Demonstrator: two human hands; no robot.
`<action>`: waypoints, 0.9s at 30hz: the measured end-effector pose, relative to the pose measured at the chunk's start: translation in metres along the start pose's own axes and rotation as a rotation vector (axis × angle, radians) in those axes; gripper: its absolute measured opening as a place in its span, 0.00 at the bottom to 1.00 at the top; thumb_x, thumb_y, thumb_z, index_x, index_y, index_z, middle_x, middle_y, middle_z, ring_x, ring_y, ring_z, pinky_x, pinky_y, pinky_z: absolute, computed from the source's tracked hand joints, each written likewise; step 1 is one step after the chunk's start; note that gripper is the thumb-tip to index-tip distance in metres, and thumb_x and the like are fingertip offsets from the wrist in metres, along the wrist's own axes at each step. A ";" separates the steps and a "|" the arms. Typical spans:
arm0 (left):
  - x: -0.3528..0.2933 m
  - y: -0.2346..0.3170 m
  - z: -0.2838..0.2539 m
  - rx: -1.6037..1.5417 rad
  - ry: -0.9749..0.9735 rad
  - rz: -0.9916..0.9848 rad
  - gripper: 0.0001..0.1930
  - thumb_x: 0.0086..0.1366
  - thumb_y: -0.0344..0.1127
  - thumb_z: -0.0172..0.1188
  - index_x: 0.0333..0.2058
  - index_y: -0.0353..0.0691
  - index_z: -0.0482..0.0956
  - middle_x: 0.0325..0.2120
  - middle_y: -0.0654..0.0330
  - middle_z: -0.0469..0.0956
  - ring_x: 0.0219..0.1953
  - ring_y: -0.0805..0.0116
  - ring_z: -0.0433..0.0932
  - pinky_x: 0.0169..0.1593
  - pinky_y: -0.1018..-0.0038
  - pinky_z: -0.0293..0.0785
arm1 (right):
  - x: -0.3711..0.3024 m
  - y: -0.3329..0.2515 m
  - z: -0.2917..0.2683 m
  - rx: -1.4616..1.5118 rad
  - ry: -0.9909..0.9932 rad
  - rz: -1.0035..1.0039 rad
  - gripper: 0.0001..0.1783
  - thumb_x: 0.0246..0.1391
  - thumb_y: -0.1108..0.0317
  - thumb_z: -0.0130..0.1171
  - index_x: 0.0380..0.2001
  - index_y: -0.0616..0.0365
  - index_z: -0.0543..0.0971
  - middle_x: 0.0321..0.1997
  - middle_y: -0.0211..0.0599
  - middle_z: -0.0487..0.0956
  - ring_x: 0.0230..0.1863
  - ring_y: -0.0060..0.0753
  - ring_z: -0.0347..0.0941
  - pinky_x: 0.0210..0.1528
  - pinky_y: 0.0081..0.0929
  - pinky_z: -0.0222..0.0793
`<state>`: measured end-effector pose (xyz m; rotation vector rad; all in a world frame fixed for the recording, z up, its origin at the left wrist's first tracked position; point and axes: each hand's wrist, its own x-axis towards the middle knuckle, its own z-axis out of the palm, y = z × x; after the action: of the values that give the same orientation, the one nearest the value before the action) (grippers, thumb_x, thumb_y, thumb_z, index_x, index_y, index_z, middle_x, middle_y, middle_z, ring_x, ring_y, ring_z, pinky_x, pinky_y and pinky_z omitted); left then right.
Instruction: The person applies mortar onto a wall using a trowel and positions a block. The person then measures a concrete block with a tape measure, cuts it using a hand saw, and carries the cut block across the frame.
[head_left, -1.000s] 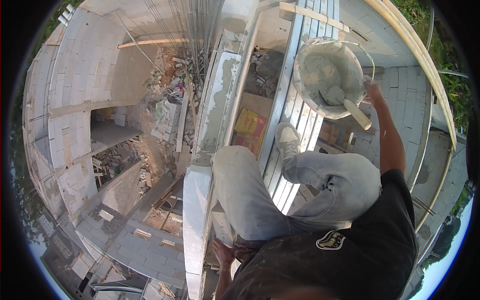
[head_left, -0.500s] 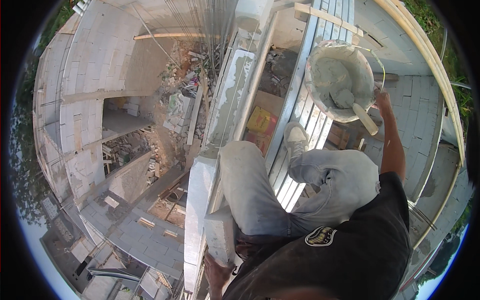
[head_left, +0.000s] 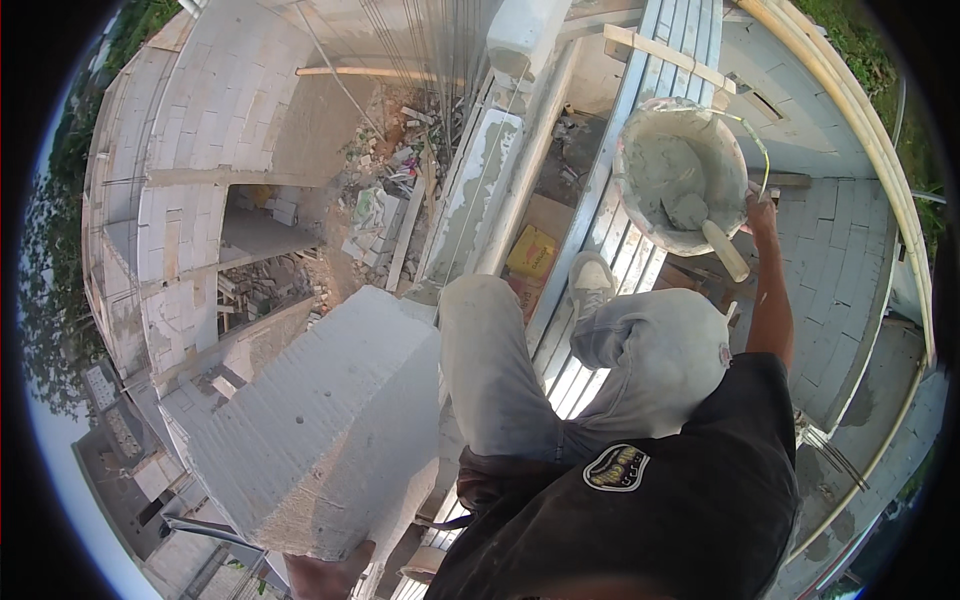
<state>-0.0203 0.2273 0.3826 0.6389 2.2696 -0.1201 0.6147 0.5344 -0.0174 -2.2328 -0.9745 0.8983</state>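
Note:
A large pale grey aerated concrete block [head_left: 310, 400] fills the lower left, tilted up beside my left knee. My left hand [head_left: 330, 573] grips its lower end; the thumb shows against the block and the other fingers are mostly hidden. At the upper right, my right hand [head_left: 761, 208] closes on the side of a mortar-crusted bucket [head_left: 737, 165], near where its wire handle meets the rim. Grey wet mortar [head_left: 665, 165] lies inside the bucket. A trowel or scoop with a pale handle [head_left: 726, 250] rests in it, its handle leaning over the rim.
I sit by a block wall whose mortared top [head_left: 480, 185] runs away ahead, a string line along it. Metal beams [head_left: 590, 225] lie under my shoe, with a wooden batten [head_left: 670, 58] across them. Down left is a drop to rubble [head_left: 385, 215]. Bamboo poles [head_left: 850, 75] curve along the right.
My left hand has raised the block and swung it out to the left, turning its broad face into view. My right hand stays at the bucket.

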 end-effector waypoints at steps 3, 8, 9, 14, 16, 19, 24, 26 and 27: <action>0.013 0.048 -0.008 -0.357 0.079 0.156 0.55 0.38 0.32 0.77 0.63 0.28 0.52 0.57 0.41 0.64 0.58 0.48 0.67 0.62 0.50 0.65 | -0.002 -0.004 0.002 0.052 0.033 0.006 0.17 0.63 0.65 0.49 0.52 0.56 0.78 0.41 0.37 0.80 0.42 0.32 0.77 0.37 0.32 0.78; 0.078 0.101 -0.021 -0.213 0.424 0.707 0.62 0.41 0.47 0.76 0.68 0.32 0.46 0.57 0.35 0.64 0.58 0.41 0.68 0.60 0.50 0.68 | 0.033 0.034 0.001 -0.059 0.105 -0.187 0.17 0.60 0.65 0.50 0.50 0.56 0.79 0.44 0.48 0.81 0.47 0.47 0.77 0.52 0.40 0.70; 0.087 0.117 -0.024 -0.218 0.428 0.697 0.66 0.39 0.56 0.76 0.69 0.34 0.44 0.59 0.33 0.61 0.61 0.37 0.64 0.61 0.44 0.66 | 0.034 0.041 0.003 -0.098 0.106 -0.275 0.17 0.59 0.65 0.50 0.49 0.56 0.79 0.44 0.49 0.81 0.48 0.50 0.77 0.53 0.40 0.69; 0.130 0.195 -0.029 -0.157 0.369 0.722 0.60 0.43 0.54 0.72 0.69 0.37 0.46 0.58 0.30 0.62 0.54 0.37 0.72 0.53 0.48 0.75 | 0.027 0.028 0.011 -0.098 0.145 -0.197 0.17 0.59 0.64 0.50 0.48 0.55 0.79 0.44 0.50 0.81 0.49 0.53 0.77 0.53 0.42 0.69; 0.152 0.223 -0.021 -0.152 0.276 0.807 0.56 0.48 0.51 0.69 0.69 0.38 0.48 0.58 0.31 0.63 0.54 0.41 0.73 0.55 0.53 0.74 | 0.027 0.035 0.003 -0.096 0.149 -0.160 0.18 0.58 0.63 0.50 0.49 0.55 0.78 0.44 0.51 0.81 0.50 0.56 0.76 0.53 0.43 0.69; 0.177 0.241 -0.017 -0.115 0.223 0.934 0.52 0.50 0.48 0.68 0.70 0.41 0.50 0.58 0.34 0.65 0.54 0.45 0.74 0.56 0.58 0.74 | 0.030 0.036 0.009 -0.069 0.145 -0.196 0.18 0.58 0.62 0.51 0.49 0.56 0.77 0.44 0.54 0.81 0.50 0.58 0.76 0.53 0.45 0.69; 0.202 0.278 -0.005 -0.053 0.229 0.947 0.53 0.49 0.48 0.71 0.70 0.40 0.51 0.54 0.43 0.72 0.53 0.56 0.76 0.57 0.66 0.71 | 0.035 0.039 0.009 -0.126 0.184 -0.224 0.18 0.58 0.62 0.51 0.49 0.56 0.77 0.44 0.57 0.80 0.50 0.61 0.75 0.53 0.46 0.69; 0.214 0.290 0.000 -0.001 0.258 0.977 0.53 0.49 0.48 0.71 0.70 0.42 0.51 0.55 0.44 0.73 0.54 0.57 0.75 0.59 0.66 0.70 | 0.038 0.041 0.012 -0.138 0.192 -0.256 0.18 0.58 0.62 0.50 0.49 0.55 0.77 0.45 0.56 0.80 0.50 0.61 0.75 0.53 0.46 0.69; 0.216 0.293 0.004 0.017 0.242 0.974 0.54 0.49 0.49 0.72 0.70 0.43 0.51 0.55 0.45 0.72 0.55 0.57 0.74 0.60 0.67 0.68 | 0.036 0.040 0.011 -0.138 0.196 -0.256 0.18 0.58 0.62 0.50 0.49 0.55 0.77 0.45 0.56 0.80 0.50 0.61 0.75 0.53 0.46 0.69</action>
<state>-0.0030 0.5695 0.2596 1.7505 1.9221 0.4305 0.6415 0.5411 -0.0649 -2.1934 -1.2244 0.5036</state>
